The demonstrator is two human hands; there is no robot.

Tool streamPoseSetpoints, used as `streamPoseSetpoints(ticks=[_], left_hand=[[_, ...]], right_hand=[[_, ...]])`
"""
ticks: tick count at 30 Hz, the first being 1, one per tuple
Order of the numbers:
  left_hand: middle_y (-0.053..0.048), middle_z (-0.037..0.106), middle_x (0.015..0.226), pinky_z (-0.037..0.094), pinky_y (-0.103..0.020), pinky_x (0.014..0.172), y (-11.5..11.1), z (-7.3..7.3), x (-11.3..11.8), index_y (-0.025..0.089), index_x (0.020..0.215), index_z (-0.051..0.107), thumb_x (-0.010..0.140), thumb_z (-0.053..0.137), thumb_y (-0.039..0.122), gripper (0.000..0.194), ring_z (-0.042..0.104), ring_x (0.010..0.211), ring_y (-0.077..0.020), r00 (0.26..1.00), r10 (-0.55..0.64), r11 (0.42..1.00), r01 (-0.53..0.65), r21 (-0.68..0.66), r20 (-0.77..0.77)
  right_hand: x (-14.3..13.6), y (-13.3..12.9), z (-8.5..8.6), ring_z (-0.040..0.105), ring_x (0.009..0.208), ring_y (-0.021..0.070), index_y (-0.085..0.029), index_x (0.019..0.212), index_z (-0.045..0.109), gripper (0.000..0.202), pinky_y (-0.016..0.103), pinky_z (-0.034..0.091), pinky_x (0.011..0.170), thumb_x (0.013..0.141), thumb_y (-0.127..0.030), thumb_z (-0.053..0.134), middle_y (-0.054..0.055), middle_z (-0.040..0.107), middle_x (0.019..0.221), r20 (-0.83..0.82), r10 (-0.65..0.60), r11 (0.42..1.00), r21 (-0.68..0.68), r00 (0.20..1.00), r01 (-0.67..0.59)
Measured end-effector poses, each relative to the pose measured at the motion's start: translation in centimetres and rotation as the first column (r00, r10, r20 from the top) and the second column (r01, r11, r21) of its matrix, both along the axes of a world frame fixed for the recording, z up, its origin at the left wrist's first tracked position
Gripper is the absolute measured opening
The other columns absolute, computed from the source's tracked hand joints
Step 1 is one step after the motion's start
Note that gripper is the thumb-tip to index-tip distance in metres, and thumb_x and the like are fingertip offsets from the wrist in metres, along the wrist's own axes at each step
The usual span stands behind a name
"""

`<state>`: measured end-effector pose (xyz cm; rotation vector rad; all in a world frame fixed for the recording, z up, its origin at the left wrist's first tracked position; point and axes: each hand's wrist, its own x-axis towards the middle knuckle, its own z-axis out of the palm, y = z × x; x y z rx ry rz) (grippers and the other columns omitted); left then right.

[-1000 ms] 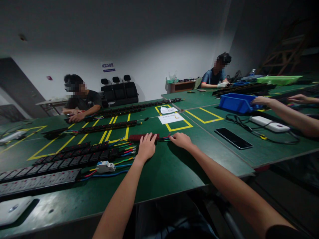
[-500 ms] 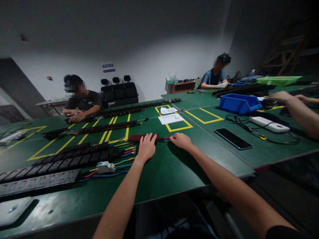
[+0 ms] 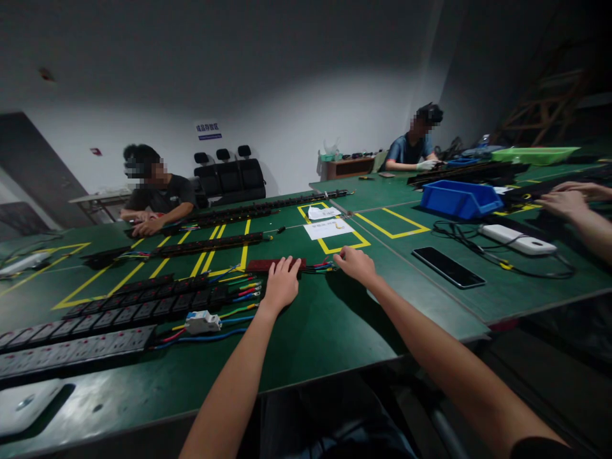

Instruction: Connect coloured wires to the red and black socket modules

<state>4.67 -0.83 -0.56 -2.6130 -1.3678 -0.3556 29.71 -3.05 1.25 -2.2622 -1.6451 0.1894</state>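
Observation:
My left hand [image 3: 282,284] lies across a dark red strip-like piece [image 3: 258,264], its fingers stretched out and slightly apart on top. From the strip's right end runs a short bunch of coloured wires [image 3: 318,267] with bare or lugged ends. My right hand [image 3: 357,264] is at the tips of these wires, fingers curled inward; whether anything is between them is hidden. To the left lie black power strips [image 3: 124,311] with coloured leads, and a white circuit breaker [image 3: 203,322] is wired to the nearest one.
Right of my hands are a phone [image 3: 448,266], a white power bank-like device [image 3: 516,239] with black cable, and a blue bin [image 3: 459,199]. Paper sheets [image 3: 329,228] lie ahead. Two people work across the green table [image 3: 306,344]; another person's hands [image 3: 568,201] are at the right.
My right hand has slid slightly to the right, baring more of the wire ends. My left hand stays on the red strip. The hands at the far right have shifted rightward.

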Motion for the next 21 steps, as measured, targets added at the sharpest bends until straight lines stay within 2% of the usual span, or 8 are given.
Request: streamPoseSetpoints(ticks=[6,10,15,21], left_hand=[[-0.013,0.044,0.165,0.032,-0.055,0.126,0.1,-0.3,0.0,0.021,0.161,0.043,0.101,0.044,0.02,0.06,0.04,0.154,-0.0309,1.0,-0.007,1.0,0.007,0.019,0.004],[-0.013,0.045,0.164,0.032,-0.055,0.126,0.1,-0.4,0.1,0.021,0.16,0.045,0.1,0.045,0.019,0.06,0.041,0.153,-0.0309,1.0,0.002,1.0,-0.002,0.027,0.003],[-0.012,0.045,0.165,0.031,-0.054,0.126,-0.1,-0.4,0.1,0.023,0.16,0.043,0.1,0.045,0.02,0.061,0.04,0.153,-0.0304,1.0,0.006,1.0,-0.006,0.014,0.012],[-0.013,0.044,0.166,0.029,-0.054,0.127,-0.1,-0.5,0.2,0.016,0.161,0.041,0.1,0.043,0.02,0.061,0.039,0.154,-0.0303,1.0,0.01,1.0,-0.01,-0.002,0.015]], right_hand=[[0.1,0.3,-0.7,0.072,0.1,0.0266,-0.025,0.109,0.072,0.032,0.03,0.047,0.077,0.1,-0.048,0.05,0.009,0.077,0.108,0.008,0.046,0.997,0.056,0.999,-0.046],[-0.4,0.3,-1.1,0.072,0.099,0.0263,-0.025,0.103,0.073,0.029,0.03,0.048,0.078,0.099,-0.046,0.054,0.008,0.077,0.108,0.028,0.092,0.996,0.014,0.995,-0.092],[-0.7,0.0,-1.0,0.073,0.1,0.0274,-0.025,0.105,0.073,0.029,0.03,0.048,0.076,0.099,-0.046,0.054,0.009,0.077,0.109,0.045,0.111,0.993,-0.033,0.993,-0.109],[-0.6,0.1,-1.3,0.072,0.099,0.0264,-0.025,0.107,0.073,0.028,0.03,0.047,0.076,0.1,-0.045,0.054,0.009,0.077,0.108,0.061,0.124,0.992,-0.048,0.99,-0.121]])
